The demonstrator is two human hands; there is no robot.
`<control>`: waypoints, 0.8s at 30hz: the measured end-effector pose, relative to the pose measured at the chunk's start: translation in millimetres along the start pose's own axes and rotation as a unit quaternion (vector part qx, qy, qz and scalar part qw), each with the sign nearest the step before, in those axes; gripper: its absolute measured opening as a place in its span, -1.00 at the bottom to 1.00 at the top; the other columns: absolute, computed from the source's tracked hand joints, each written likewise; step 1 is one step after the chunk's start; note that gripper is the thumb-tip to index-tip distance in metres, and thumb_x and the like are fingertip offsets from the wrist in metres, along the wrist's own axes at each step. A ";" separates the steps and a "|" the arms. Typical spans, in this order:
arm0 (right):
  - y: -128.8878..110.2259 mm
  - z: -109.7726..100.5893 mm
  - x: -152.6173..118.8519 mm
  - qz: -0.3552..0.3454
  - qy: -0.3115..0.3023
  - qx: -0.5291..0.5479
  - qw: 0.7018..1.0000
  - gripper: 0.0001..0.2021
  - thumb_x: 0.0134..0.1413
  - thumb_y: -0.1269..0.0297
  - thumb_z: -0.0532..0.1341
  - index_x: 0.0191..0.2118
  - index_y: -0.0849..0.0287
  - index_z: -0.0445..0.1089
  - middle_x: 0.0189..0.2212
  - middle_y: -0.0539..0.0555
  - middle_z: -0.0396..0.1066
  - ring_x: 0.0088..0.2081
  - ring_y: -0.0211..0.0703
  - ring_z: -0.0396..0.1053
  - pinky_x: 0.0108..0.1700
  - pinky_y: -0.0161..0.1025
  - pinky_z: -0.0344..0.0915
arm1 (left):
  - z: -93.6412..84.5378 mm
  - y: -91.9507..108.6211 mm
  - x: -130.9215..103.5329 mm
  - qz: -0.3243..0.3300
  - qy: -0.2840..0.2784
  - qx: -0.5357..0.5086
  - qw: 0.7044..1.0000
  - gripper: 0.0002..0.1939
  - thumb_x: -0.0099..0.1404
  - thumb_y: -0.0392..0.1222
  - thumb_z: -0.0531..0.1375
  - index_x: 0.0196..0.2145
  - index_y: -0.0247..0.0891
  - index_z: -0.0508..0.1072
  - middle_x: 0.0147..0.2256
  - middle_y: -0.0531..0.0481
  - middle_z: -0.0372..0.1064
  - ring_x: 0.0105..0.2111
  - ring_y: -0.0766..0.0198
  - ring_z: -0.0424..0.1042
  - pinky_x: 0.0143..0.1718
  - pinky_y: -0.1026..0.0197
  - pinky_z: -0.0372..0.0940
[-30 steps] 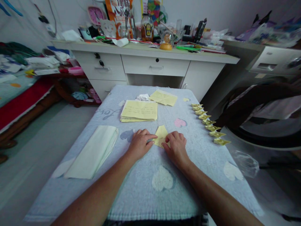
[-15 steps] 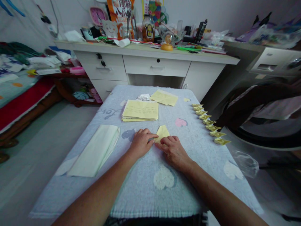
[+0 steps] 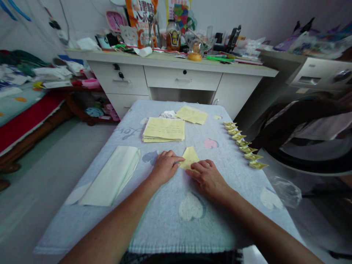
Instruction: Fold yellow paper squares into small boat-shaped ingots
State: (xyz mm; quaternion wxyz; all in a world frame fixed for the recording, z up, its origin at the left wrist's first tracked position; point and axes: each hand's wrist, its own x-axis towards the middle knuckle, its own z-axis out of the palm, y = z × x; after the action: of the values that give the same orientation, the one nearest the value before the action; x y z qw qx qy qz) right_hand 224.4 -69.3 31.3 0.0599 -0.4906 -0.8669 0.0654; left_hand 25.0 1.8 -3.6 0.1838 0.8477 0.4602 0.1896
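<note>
A small folded piece of yellow paper [image 3: 190, 156] lies on the cloth-covered table, its narrow end pointing away from me. My left hand [image 3: 165, 165] holds its left edge, thumb and forefinger close together. My right hand [image 3: 207, 176] lies over the near right corner, fingers bent and pressed onto the paper, covering that part. Beyond my hands sits a stack of yellow sheets [image 3: 164, 129] with faint writing. Further back are another yellow sheet [image 3: 191, 114] and a crumpled white tissue [image 3: 168, 114]. Several small folded yellow paper shapes [image 3: 248, 150] stand in a row along the right side.
A folded pale green-white sheet [image 3: 112, 178] lies on the left of the table. The blue cloth [image 3: 165, 227] has heart prints. Behind stands a white desk [image 3: 183, 77] crowded with jars and small items. A washing machine [image 3: 316, 84] is on the right, a bed [image 3: 27, 110] on the left.
My right hand has slid slightly right and nearer to me along the yellow paper, uncovering more of it. My left hand stays in place at the left edge.
</note>
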 end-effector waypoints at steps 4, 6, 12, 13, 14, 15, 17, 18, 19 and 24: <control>10.3 -2.7 -20.1 0.002 -0.015 -0.001 1.000 -0.70 0.15 0.40 0.13 -0.03 -0.01 0.40 -0.08 0.06 0.38 -0.08 -0.07 0.23 0.02 -0.09 0.00 | 0.1 -0.1 0.2 -0.002 0.000 -0.004 1.000 -0.70 0.24 -0.24 0.15 -0.10 0.01 0.53 -0.27 -0.01 0.36 -0.20 0.16 0.28 -0.13 0.12 0.16; 14.6 -3.0 -30.1 0.005 -0.022 -0.005 1.000 -0.66 0.15 0.40 0.13 0.02 -0.03 0.37 -0.01 0.07 0.35 -0.06 -0.04 0.23 0.03 -0.07 0.02 | -0.1 -0.1 0.0 -0.003 -0.001 -0.006 1.000 -0.70 0.24 -0.24 0.16 -0.10 0.00 0.53 -0.28 -0.01 0.36 -0.20 0.16 0.28 -0.13 0.12 0.15; 19.5 -16.7 -45.1 0.023 -0.023 0.015 0.999 -0.72 0.17 0.32 0.14 -0.02 -0.03 0.42 0.02 0.11 0.32 -0.03 -0.01 0.24 0.00 -0.06 0.14 | 0.8 -2.0 -1.6 0.014 0.005 -0.007 1.000 -0.69 0.26 -0.24 0.14 -0.08 -0.01 0.52 -0.26 -0.02 0.35 -0.19 0.17 0.27 -0.12 0.11 0.16; 20.2 -20.8 -44.3 0.022 -0.025 0.031 0.999 -0.76 0.19 0.30 0.13 -0.08 -0.02 0.46 0.01 0.10 0.32 -0.04 -0.03 0.25 -0.01 -0.08 0.16 | 1.3 -2.5 -1.9 0.017 0.007 -0.007 1.000 -0.69 0.26 -0.24 0.14 -0.08 -0.02 0.52 -0.26 -0.02 0.35 -0.20 0.17 0.26 -0.12 0.11 0.16; 21.1 -24.7 -42.3 0.017 -0.027 0.049 0.998 -0.79 0.19 0.30 0.12 -0.15 0.01 0.49 -0.01 0.10 0.32 -0.05 -0.06 0.26 -0.01 -0.11 0.18 | 1.8 -3.1 -2.2 0.020 0.009 -0.007 1.000 -0.70 0.26 -0.25 0.14 -0.08 -0.02 0.52 -0.27 -0.03 0.34 -0.20 0.17 0.26 -0.12 0.11 0.16; 22.3 -28.0 -39.0 0.016 -0.020 0.066 0.998 -0.80 0.20 0.30 0.12 -0.21 0.04 0.50 -0.01 0.09 0.32 -0.06 -0.09 0.27 -0.02 -0.13 0.19 | 2.3 -3.5 -2.4 0.022 0.010 -0.007 1.000 -0.70 0.26 -0.25 0.14 -0.08 -0.03 0.53 -0.27 -0.03 0.34 -0.20 0.16 0.26 -0.12 0.11 0.17; 25.4 -31.5 -28.9 0.026 0.016 0.088 0.996 -0.80 0.20 0.33 0.10 -0.26 0.10 0.50 -0.03 0.12 0.32 -0.06 -0.11 0.27 -0.01 -0.16 0.21 | 2.6 -4.1 -2.8 0.027 0.014 -0.010 0.999 -0.69 0.24 -0.27 0.15 -0.09 -0.05 0.53 -0.26 -0.03 0.34 -0.19 0.16 0.26 -0.12 0.10 0.17; 27.3 -31.2 -22.2 0.039 0.039 0.095 0.994 -0.80 0.19 0.33 0.10 -0.23 0.13 0.49 -0.05 0.14 0.33 -0.05 -0.11 0.27 0.00 -0.16 0.21 | 2.4 -4.2 -2.9 0.029 0.015 -0.013 0.999 -0.69 0.24 -0.27 0.15 -0.09 -0.06 0.52 -0.25 -0.04 0.34 -0.18 0.16 0.27 -0.12 0.10 0.18; 29.1 -29.6 -14.7 0.049 0.058 0.102 0.992 -0.81 0.19 0.32 0.11 -0.19 0.16 0.47 -0.06 0.16 0.33 -0.06 -0.10 0.28 0.01 -0.15 0.22 | 2.0 -4.2 -2.9 0.032 0.016 -0.018 0.999 -0.69 0.23 -0.28 0.15 -0.09 -0.07 0.52 -0.23 -0.04 0.33 -0.17 0.16 0.27 -0.11 0.09 0.18; 36.1 -6.6 19.7 0.123 0.072 0.076 0.987 -0.55 0.10 0.16 0.20 0.07 0.27 0.30 -0.01 0.26 0.33 -0.01 0.08 0.25 0.04 -0.01 0.18 | -1.7 -2.4 -3.1 0.016 0.059 -0.044 0.997 -0.57 0.18 -0.26 0.20 0.03 -0.16 0.40 -0.10 -0.05 0.33 -0.07 0.13 0.25 0.00 0.07 0.16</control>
State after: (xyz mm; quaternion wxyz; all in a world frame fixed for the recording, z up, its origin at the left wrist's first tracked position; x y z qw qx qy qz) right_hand 245.8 -33.6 32.3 0.1502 -0.5907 -0.7861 0.1024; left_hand 20.9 0.7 -3.8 0.1900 0.8336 0.4477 0.2620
